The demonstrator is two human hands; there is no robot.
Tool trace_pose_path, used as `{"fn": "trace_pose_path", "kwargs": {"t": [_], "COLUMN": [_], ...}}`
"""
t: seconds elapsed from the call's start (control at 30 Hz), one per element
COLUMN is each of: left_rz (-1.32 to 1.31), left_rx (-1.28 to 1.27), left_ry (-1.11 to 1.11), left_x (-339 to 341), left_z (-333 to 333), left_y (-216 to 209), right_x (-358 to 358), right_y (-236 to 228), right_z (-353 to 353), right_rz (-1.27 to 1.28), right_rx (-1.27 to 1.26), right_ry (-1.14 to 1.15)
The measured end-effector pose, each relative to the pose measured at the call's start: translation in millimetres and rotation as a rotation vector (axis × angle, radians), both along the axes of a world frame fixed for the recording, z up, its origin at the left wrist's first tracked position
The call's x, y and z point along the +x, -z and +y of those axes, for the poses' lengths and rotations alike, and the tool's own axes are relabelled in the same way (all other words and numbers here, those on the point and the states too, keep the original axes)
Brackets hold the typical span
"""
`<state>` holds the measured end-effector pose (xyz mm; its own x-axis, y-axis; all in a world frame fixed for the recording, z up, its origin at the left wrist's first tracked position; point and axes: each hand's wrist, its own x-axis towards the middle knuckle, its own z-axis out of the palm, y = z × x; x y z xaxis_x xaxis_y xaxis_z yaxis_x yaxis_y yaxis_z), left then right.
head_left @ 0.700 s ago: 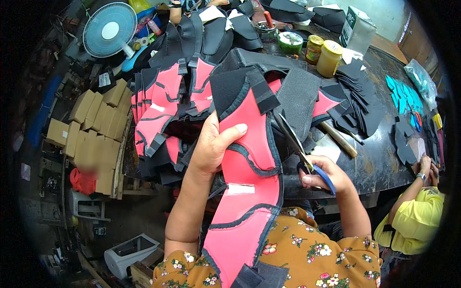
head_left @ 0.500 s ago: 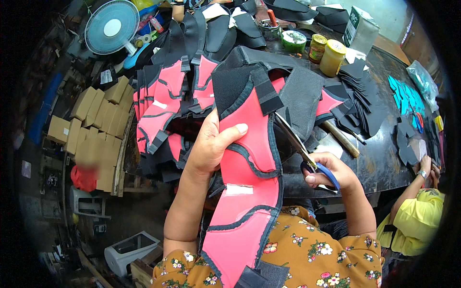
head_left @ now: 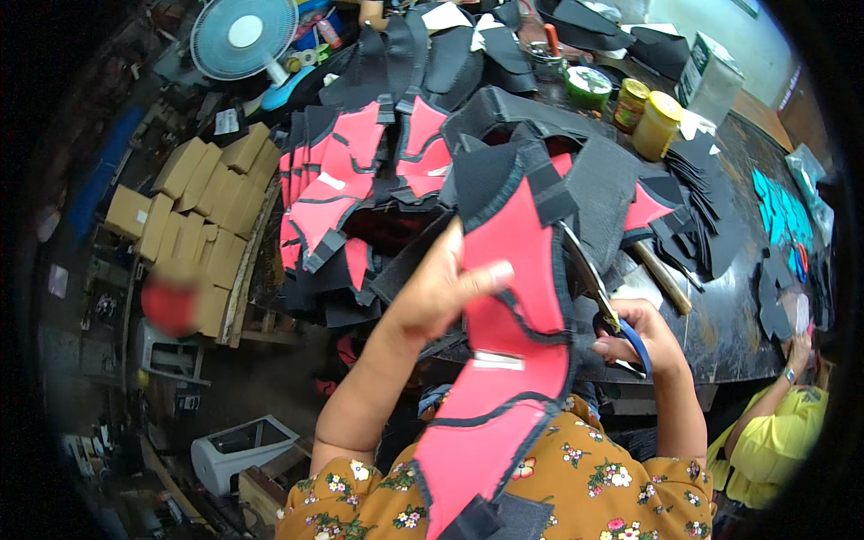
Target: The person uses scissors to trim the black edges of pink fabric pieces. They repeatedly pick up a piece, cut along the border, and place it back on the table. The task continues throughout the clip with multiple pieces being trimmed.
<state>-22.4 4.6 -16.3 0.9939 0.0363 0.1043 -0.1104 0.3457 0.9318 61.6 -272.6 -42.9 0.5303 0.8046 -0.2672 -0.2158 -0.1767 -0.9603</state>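
My left hand (head_left: 450, 288) grips a long pink padded fabric piece (head_left: 508, 378) by its left edge, thumb across the front. Black binding edges the piece, which has black straps at both ends and a small white label in the middle. It hangs down before my floral brown top. In my right hand (head_left: 643, 337) is a pair of scissors (head_left: 598, 283) with blue handles; the long blade points up along the piece's right edge, near the black strap (head_left: 549, 189). Whether the blade touches the fabric I cannot tell.
Several pink pieces (head_left: 342, 171) and black panels (head_left: 450, 72) cover the dark table (head_left: 720, 333). A hammer (head_left: 661, 274) lies right of the scissors. Yellow jars (head_left: 657, 126) stand behind. Cardboard boxes (head_left: 184, 211) fill the left side; a co-worker in yellow (head_left: 778, 432) sits at right.
The surroundings have shifted rightward in view. My left hand, the pink piece and the scissors appear farther right and slightly lower, while both grips stay the same.
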Motion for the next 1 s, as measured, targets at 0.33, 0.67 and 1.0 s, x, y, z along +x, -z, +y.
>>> {"fn": "trace_pose_path", "kwargs": {"t": [0.33,0.67,1.0], "left_rz": [-0.068,0.11,-0.477], "left_rx": [-0.034,0.393,0.768], "left_ry": [-0.082,-0.269,-0.978], "left_x": [-36.0,-45.6,-34.3], "left_z": [29.2,-24.1,184.0], "left_y": [-45.8,54.9,-121.5], "right_x": [-6.3,-32.9,-11.6], "right_y": [18.8,44.7,17.7], "right_z": [6.6,28.7,-16.7], "right_rz": [-0.063,-0.251,-0.28], "right_rx": [0.133,0.106,0.029], "right_ry": [-0.006,0.009,0.281]}}
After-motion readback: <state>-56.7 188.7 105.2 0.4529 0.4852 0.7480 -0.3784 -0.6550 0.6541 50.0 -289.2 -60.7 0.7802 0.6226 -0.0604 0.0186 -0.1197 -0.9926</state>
